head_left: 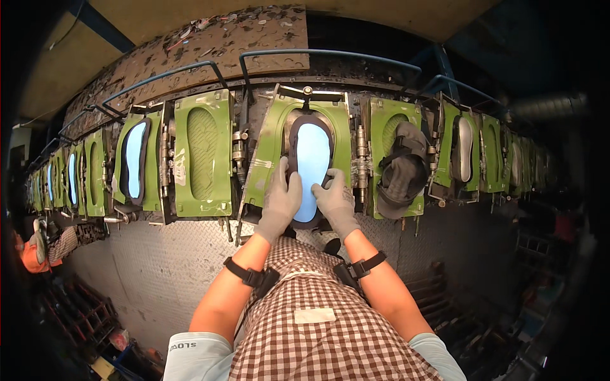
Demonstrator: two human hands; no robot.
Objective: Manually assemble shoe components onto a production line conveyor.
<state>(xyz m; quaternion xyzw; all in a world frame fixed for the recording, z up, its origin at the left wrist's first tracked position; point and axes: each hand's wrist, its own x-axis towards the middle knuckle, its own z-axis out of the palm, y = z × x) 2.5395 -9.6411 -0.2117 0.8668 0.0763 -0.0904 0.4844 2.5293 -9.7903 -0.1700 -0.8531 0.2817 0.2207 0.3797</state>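
A foot-shaped shoe upper [313, 149], with a light blue sole-shaped face and a dark rim, lies toe end away from me over the open green mould [261, 168] in front of me. My left hand [280, 202], in a grey glove, grips its left edge near the lower half, fingers pointing up along the rim. On the other side my right hand [336, 202], also gloved, has thumb and fingers bent together at the right edge, near the blue face. What the fingertips do under the rim is hidden.
Green moulds run in a row both ways. The left neighbour mould [201, 152] shows a ridged sole cavity; a dark cap-like item [403, 171] lies on the right one. Blue rails [330, 53] stand behind, with a littered brown board [248, 35]. Metal tread-plate floor [171, 254] lies below.
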